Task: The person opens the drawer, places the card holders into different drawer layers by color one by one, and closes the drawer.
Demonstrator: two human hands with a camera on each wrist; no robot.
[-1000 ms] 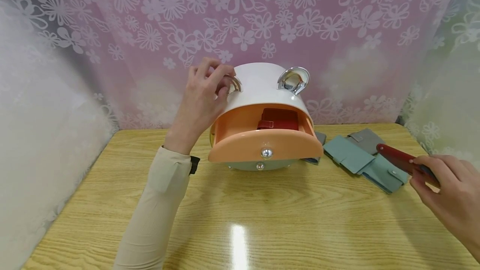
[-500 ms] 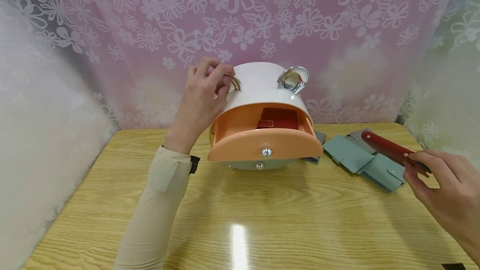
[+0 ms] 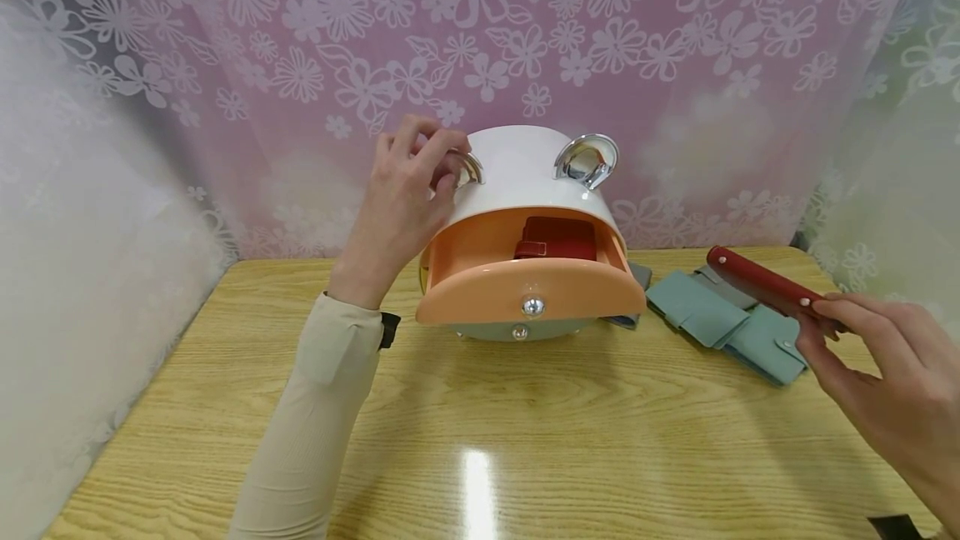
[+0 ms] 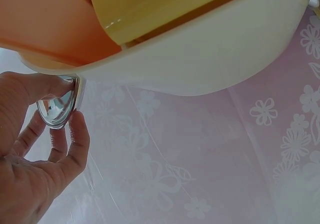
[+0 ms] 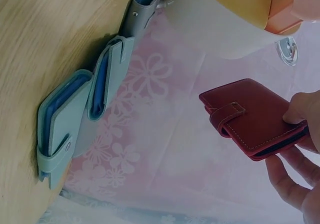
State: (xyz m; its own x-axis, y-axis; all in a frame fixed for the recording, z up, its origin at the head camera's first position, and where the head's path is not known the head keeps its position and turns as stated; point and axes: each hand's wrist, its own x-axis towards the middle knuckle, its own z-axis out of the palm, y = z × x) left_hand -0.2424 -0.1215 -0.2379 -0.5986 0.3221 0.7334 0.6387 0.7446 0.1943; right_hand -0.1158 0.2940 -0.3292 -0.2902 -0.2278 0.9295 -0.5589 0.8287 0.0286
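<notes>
My left hand (image 3: 408, 190) pinches the left silver ear (image 3: 471, 168) of a white rounded drawer box (image 3: 517, 161); the left wrist view shows thumb and fingers around the ear (image 4: 59, 106). The box's orange top drawer (image 3: 472, 292) is pulled out. Inside it, toward the right, lies a red wallet (image 3: 561, 240) with a strap. At the right, my right hand (image 3: 892, 365) pinches another red wallet (image 3: 757, 275) by one end, above the wallets on the table. In the right wrist view this wallet (image 5: 255, 114) is folded, with a strap over its edge.
Two light green wallets (image 3: 697, 307) and a grey one (image 3: 735, 290) lie overlapping on the wooden table (image 3: 600, 432), right of the box. Another grey wallet (image 3: 639, 275) lies close against the box. A green lower drawer (image 3: 487, 329) sits under the orange one. A floral curtain (image 3: 487, 40) hangs behind.
My right hand has moved left and slightly upward with the red wallet, bringing it over the green and grey wallets. My left hand has stayed on the ear.
</notes>
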